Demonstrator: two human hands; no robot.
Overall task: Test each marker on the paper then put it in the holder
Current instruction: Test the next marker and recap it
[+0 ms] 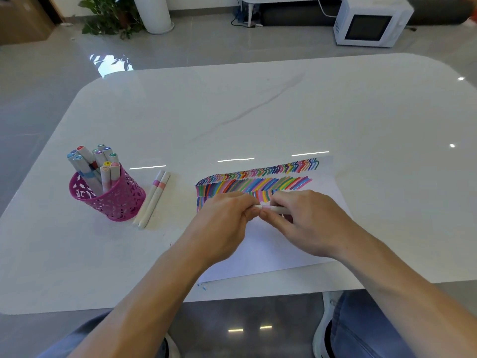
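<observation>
White marble-look table [284, 112] with rounded corners, on a grey tiled floor. A microwave [369, 24] sits on the floor past the far right corner and a potted plant [108, 14] past the far left.

Both hands are over the paper [271, 249], which lies by the near edge, right of centre. The marker [276, 209] is held level between them. The left hand [222, 223] pinches its left end with curled fingers, and the right hand [309, 220] wraps the barrel.

I read this as the cap step, a pull or push at the left end. I can't tell whether the cap is coming off or going on, because the tip is hidden by fingers.

If the cap is coming off, the next move is a short stroke on bare paper, since the far rows are packed with colour and the free space is toward the near edge. If it's going on, the marker goes across to the pink perforated holder [121, 200] near the left edge, well apart from the paper.

The holder is crowded with upright markers [103, 161], so I'd aim for a gap near its rim. Two loose markers [154, 197] lie side by side just right of the holder, touching or nearly touching its base, and are probably untested. They sit on the approach line, so I'd come in from above.
</observation>
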